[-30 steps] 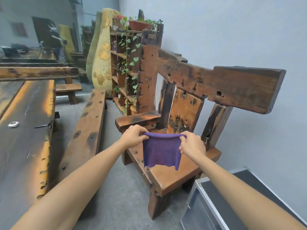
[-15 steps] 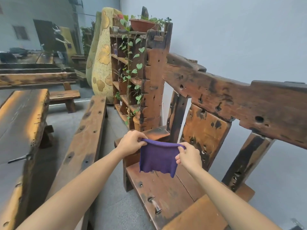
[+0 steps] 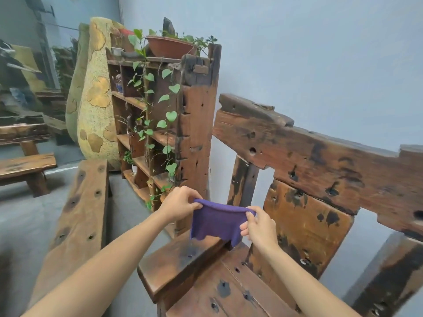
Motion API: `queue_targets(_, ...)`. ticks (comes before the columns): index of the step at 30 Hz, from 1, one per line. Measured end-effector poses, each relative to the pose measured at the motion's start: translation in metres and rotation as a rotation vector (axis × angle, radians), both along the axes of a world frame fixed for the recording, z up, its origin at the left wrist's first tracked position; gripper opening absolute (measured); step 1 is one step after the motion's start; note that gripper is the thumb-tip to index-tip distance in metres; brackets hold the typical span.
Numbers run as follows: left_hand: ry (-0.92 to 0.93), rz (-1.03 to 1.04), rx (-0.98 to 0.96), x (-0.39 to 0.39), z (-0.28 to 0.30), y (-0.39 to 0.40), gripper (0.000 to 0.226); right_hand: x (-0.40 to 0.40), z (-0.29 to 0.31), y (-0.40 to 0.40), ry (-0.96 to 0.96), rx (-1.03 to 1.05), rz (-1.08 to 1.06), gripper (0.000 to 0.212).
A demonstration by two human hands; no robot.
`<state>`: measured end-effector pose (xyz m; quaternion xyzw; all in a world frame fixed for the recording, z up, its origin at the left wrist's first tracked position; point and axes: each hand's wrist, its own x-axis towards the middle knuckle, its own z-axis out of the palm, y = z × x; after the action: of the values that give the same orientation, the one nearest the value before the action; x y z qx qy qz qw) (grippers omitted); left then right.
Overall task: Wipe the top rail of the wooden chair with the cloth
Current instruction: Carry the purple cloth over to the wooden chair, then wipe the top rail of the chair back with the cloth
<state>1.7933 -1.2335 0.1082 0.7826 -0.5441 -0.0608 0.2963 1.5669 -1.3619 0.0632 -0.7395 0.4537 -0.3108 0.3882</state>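
Observation:
A purple cloth (image 3: 216, 221) hangs stretched between my two hands above the chair's left armrest (image 3: 180, 261). My left hand (image 3: 179, 202) pinches its upper left corner and my right hand (image 3: 258, 225) pinches its upper right corner. The wooden chair's top rail (image 3: 309, 154) is a thick, dark-stained beam that runs from the centre to the right edge, above and to the right of my hands. The cloth is well below the rail and apart from it. Below the rail is the chair's back panel (image 3: 306, 223).
A wooden shelf unit (image 3: 194, 124) with trailing green plants and a clay pot (image 3: 170, 45) stands just left of the chair. A long wooden bench (image 3: 77, 213) lies to the left, with a tall yellow stone (image 3: 96, 94) behind it. A grey wall is behind the chair.
My view has come closer to the chair and risen, so the top rail looms larger. Both hands stay pinched on the cloth and have lifted it slightly toward the backrest.

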Motion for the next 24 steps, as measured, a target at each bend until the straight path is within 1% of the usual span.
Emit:
queue_targets(3, -0.044, -0.021, -0.045, 0.038, 0.016, -0.036, 0.018, 0.034, 0.013, -0.017, -0.088, -0.019, -0.031, 0.018)
queue_targets(8, -0.122, -0.085, -0.11, 0.094, 0.039, -0.111, 0.019, 0.085, 0.04, -0.067, -0.224, -0.108, -0.154, 0.025)
queue_targets(11, -0.14, -0.142, -0.167, 0.118, 0.05, -0.156, 0.015, 0.109, 0.052, -0.098, -0.252, -0.186, -0.241, 0.031)
queue_targets(14, -0.158, -0.203, -0.217, 0.142, 0.067, -0.205, 0.013, 0.135, 0.062, -0.139, -0.253, -0.286, -0.356, 0.029)
queue_targets(17, -0.18, -0.266, -0.278, 0.17, 0.087, -0.262, 0.016, 0.166, 0.077, -0.184, -0.291, -0.405, -0.457, 0.027)
queue_targets(19, -0.22, -0.329, -0.286, 0.187, 0.102, -0.296, 0.015, 0.185, 0.086, -0.211, -0.323, -0.446, -0.515, 0.025)
queue_targets(22, -0.24, -0.406, -0.32, 0.21, 0.121, -0.344, 0.016, 0.208, 0.099, -0.25, -0.351, -0.531, -0.549, 0.024)
queue_targets(24, -0.245, -0.432, -0.34, 0.218, 0.126, -0.361, 0.017, 0.216, 0.107, -0.264, -0.349, -0.598, -0.559, 0.025)
